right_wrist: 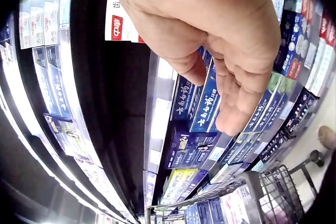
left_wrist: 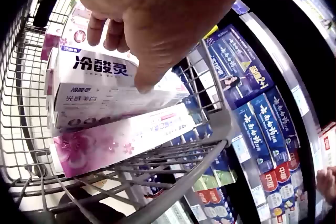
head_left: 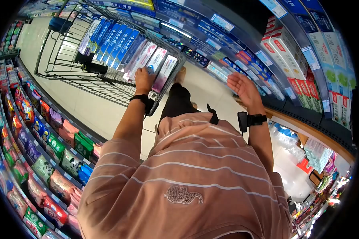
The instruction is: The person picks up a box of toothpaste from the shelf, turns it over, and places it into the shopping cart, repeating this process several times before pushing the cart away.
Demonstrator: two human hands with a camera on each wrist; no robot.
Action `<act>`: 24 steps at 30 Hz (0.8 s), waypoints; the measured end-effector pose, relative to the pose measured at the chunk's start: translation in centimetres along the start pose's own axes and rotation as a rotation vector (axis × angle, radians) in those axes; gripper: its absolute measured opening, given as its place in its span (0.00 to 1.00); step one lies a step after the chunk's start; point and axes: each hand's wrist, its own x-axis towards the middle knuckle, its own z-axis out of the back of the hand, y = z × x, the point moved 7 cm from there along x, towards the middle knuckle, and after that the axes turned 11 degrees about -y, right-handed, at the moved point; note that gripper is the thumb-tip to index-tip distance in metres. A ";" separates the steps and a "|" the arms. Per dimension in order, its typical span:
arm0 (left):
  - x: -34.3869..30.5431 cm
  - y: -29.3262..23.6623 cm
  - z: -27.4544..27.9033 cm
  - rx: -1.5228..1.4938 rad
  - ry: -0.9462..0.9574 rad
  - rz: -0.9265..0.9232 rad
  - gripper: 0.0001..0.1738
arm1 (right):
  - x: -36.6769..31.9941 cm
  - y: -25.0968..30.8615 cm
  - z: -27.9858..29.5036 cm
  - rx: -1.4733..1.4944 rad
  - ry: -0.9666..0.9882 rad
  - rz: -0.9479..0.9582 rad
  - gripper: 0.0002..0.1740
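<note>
My left hand (head_left: pixel 143 81) is down in the wire shopping cart (head_left: pixel 73 75), its fingers and thumb bent onto a white toothpaste box (left_wrist: pixel 94 85) with dark lettering. Next to that box lies a white-and-pink toothpaste box (left_wrist: pixel 123 134), close to the cart's end. A row of blue toothpaste boxes (head_left: pixel 117 42) stands upright further along the cart. Out to the right, my right hand (head_left: pixel 243 88) hangs in the air before the shelves with nothing in it, fingers extended and palm showing. Behind it in the right wrist view are blue toothpaste boxes (right_wrist: pixel 203 103) on a shelf.
Shelves with red-and-white toothpaste boxes (head_left: pixel 283 51) rise on the right above a wooden shelf edge (head_left: pixel 311 133). On the left, a long rack holds several coloured packets (head_left: pixel 54 145). Pale floor tiles (head_left: pixel 205 89) run between cart and shelves.
</note>
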 end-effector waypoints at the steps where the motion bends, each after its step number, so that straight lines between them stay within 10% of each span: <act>1: 0.2 -0.3 0.9 -0.015 -0.022 -0.007 0.33 | 0.0 0.1 0.1 0.006 -0.002 0.004 0.18; 9: 8.0 2.1 14.1 0.197 -0.458 0.019 0.35 | -0.1 0.9 0.1 0.073 0.028 0.049 0.18; 15: 11.1 5.8 11.9 0.243 -0.188 0.124 0.41 | 0.6 1.1 -0.5 0.054 0.028 0.023 0.18; 24: 8.7 5.1 10.7 0.352 -0.258 0.040 0.25 | 0.3 1.3 0.8 0.083 0.007 0.030 0.18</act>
